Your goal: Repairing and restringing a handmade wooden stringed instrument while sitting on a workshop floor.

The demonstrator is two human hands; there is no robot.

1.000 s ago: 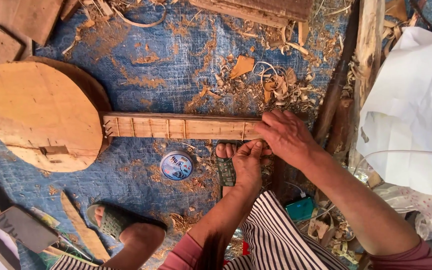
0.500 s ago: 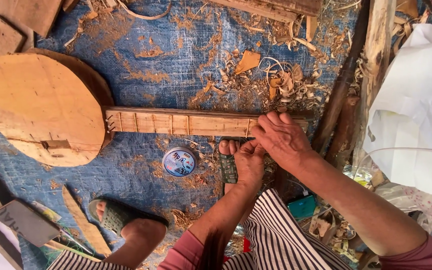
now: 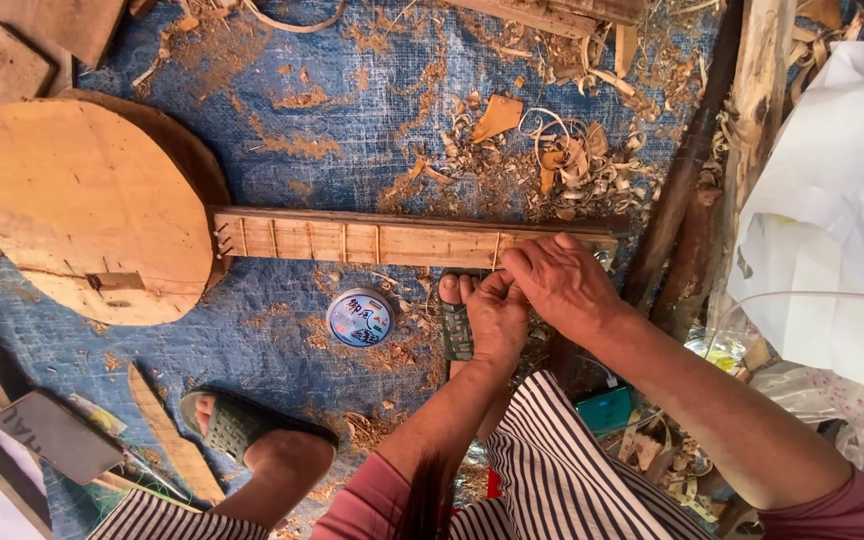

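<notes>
Both hands, left hand [image 3: 497,315] and right hand [image 3: 564,285], pinch closed on the stringed instrument's neck [image 3: 392,240] near the blue tarp's [image 3: 282,130] right edge; a round blue-labelled spool [image 3: 360,317] lies just below.

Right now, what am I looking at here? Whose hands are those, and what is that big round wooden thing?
You are seeing through a camera worn on a person's head, looking down at their own lap and hands. The round wooden thing is the body of a handmade stringed instrument, and the long neck sticks out of it to the right. It lies on a blue tarp covered in sawdust and wood shavings. The left hand and right hand are together at the far end of the neck, pinching something too small to make out. Below the neck sits a small round spool. The person's sandalled foot rests at the lower left.
</notes>
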